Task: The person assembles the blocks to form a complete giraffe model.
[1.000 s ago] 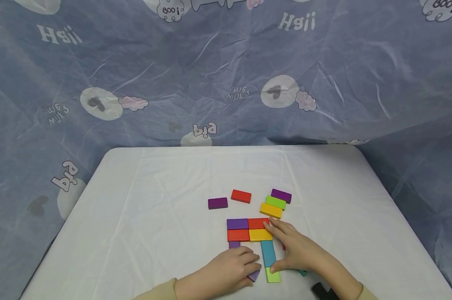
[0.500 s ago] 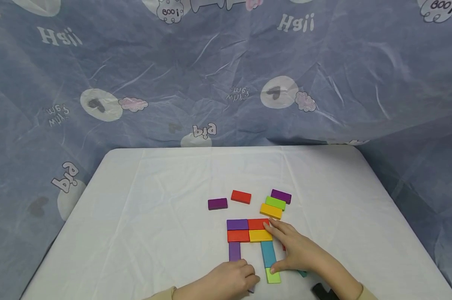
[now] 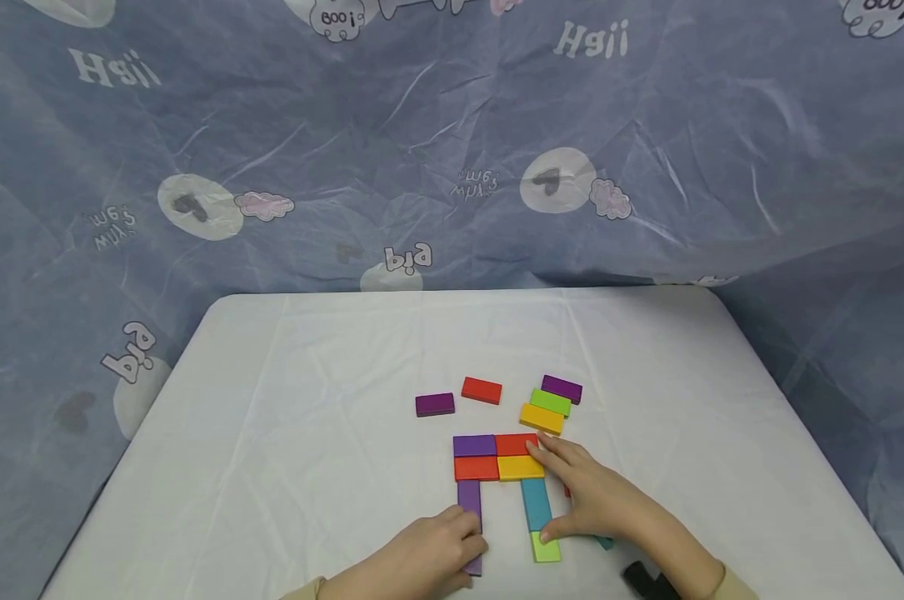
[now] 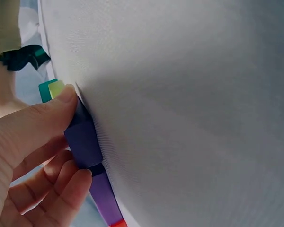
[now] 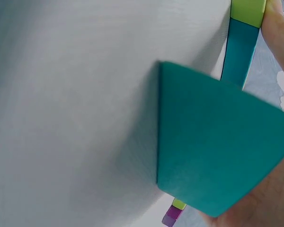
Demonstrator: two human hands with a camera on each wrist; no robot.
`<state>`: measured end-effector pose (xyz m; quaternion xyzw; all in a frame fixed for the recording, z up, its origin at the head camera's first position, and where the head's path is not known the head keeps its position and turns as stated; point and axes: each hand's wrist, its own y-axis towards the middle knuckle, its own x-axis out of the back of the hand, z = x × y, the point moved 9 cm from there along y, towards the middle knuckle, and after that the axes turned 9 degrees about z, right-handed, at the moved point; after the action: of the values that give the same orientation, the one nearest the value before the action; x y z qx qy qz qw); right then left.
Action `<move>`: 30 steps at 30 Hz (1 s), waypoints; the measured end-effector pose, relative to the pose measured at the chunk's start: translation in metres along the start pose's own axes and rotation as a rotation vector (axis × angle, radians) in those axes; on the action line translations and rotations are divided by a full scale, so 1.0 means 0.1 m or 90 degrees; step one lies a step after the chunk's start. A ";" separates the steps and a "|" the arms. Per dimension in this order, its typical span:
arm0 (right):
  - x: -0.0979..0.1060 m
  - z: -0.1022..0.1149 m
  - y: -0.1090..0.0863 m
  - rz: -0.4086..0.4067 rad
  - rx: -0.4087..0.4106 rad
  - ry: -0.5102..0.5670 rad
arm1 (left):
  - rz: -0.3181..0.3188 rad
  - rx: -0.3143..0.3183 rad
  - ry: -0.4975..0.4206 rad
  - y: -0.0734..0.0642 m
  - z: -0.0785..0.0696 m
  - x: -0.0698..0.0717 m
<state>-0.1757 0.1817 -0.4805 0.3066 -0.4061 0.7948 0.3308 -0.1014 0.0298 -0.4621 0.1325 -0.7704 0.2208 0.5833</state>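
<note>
With thumb and fingers my left hand point(image 3: 429, 550) pinches a purple block point(image 4: 85, 144). This block lies end to end with another purple block point(image 3: 469, 493), below a red block point(image 3: 476, 468). My right hand point(image 3: 597, 498) is spread beside the arrangement. Its fingertips touch the upper right red block point(image 3: 515, 444), and its thumb rests on a lime block point(image 3: 545, 547). Between those lie a yellow block point(image 3: 521, 467) and a blue block point(image 3: 536, 504). Another purple block point(image 3: 473, 446) forms the upper left corner.
A dark purple block point(image 3: 435, 405) and a loose red block point(image 3: 481, 391) lie farther back. Purple, lime and yellow blocks point(image 3: 541, 417) sit in a slanted group. A teal block point(image 5: 217, 142) is partly hidden by my right hand. Something black point(image 3: 646, 579) shows by the right wrist.
My left hand has brought the purple block left and turned it into line with the upper purple one. My right hand has stayed in place.
</note>
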 end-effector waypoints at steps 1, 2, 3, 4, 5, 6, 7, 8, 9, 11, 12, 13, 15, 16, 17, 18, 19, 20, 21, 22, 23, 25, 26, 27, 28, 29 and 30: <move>0.00 0.00 0.00 0.000 0.000 0.000 | -0.007 0.001 -0.001 0.00 0.00 0.00; 0.00 0.00 0.00 -0.001 0.000 0.000 | -0.013 0.003 -0.002 -0.01 0.01 0.00; 0.00 0.01 0.00 -0.002 0.000 0.000 | -0.012 0.008 -0.009 0.00 0.02 0.00; 0.00 0.01 -0.01 -0.003 0.001 -0.001 | -0.008 0.015 -0.018 0.00 0.04 0.00; 0.01 0.01 -0.01 -0.003 0.002 -0.001 | 0.000 0.024 -0.031 0.00 0.06 -0.02; 0.01 0.02 -0.01 -0.004 0.003 0.000 | 0.010 0.032 -0.045 0.01 0.08 -0.03; 0.01 0.02 -0.01 -0.005 0.003 -0.001 | 0.021 0.041 -0.060 0.01 0.10 -0.04; 0.01 0.02 -0.01 -0.005 0.002 0.000 | 0.026 0.045 -0.066 0.02 0.11 -0.04; 0.01 0.02 -0.01 -0.004 0.001 0.000 | 0.032 0.051 -0.074 0.02 0.13 -0.05; 0.01 0.02 -0.01 -0.005 0.000 0.000 | 0.026 0.053 -0.078 0.01 0.14 -0.04; 0.01 0.02 -0.01 -0.006 -0.001 0.000 | 0.021 0.055 -0.081 0.01 0.15 -0.03; 0.02 0.02 -0.01 -0.005 -0.001 0.000 | 0.016 0.057 -0.080 0.01 0.15 -0.03; 0.02 0.02 -0.01 -0.005 -0.002 0.000 | 0.004 0.060 -0.081 0.01 0.16 -0.01; 0.02 0.02 -0.01 -0.005 -0.002 0.001 | 0.000 0.061 -0.081 0.01 0.17 -0.01; 0.02 0.02 -0.01 -0.005 -0.002 0.002 | -0.002 0.064 -0.083 0.01 0.17 0.00; 0.02 0.02 -0.01 -0.004 -0.003 0.002 | -0.003 0.066 -0.085 0.01 0.18 0.00; 0.02 0.02 -0.01 -0.003 -0.003 0.002 | -0.004 0.068 -0.086 0.01 0.18 0.00; 0.02 0.02 -0.01 -0.002 -0.004 0.002 | -0.002 0.070 -0.090 0.01 0.19 0.00; 0.02 0.01 -0.01 -0.002 -0.005 0.001 | 0.002 0.073 -0.096 0.01 0.19 0.00; 0.01 0.01 -0.01 -0.002 -0.006 0.001 | 0.004 0.075 -0.098 0.02 0.20 -0.01; 0.01 0.01 -0.01 -0.002 -0.006 0.002 | 0.007 0.077 -0.103 0.02 0.20 -0.01; 0.01 0.00 -0.01 -0.002 -0.007 0.001 | 0.008 0.082 -0.119 0.02 0.22 -0.01; 0.01 0.00 -0.01 -0.002 -0.007 0.000 | 0.001 0.087 -0.125 0.01 0.23 0.00; 0.00 0.00 -0.01 -0.003 -0.007 -0.001 | -0.010 0.092 -0.133 0.01 0.24 0.01; 0.00 0.00 -0.01 -0.003 -0.006 -0.001 | -0.023 0.101 -0.144 0.00 0.27 0.03; 0.00 0.00 -0.01 -0.003 -0.005 -0.002 | -0.041 0.110 -0.153 -0.01 0.30 0.05; 0.00 0.00 -0.01 -0.003 -0.005 -0.003 | -0.060 0.122 -0.156 -0.03 0.33 0.07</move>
<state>-0.1754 0.1822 -0.4798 0.3084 -0.4093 0.7916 0.3326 -0.1298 0.0117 -0.4625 0.2495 -0.8040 0.2481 0.4793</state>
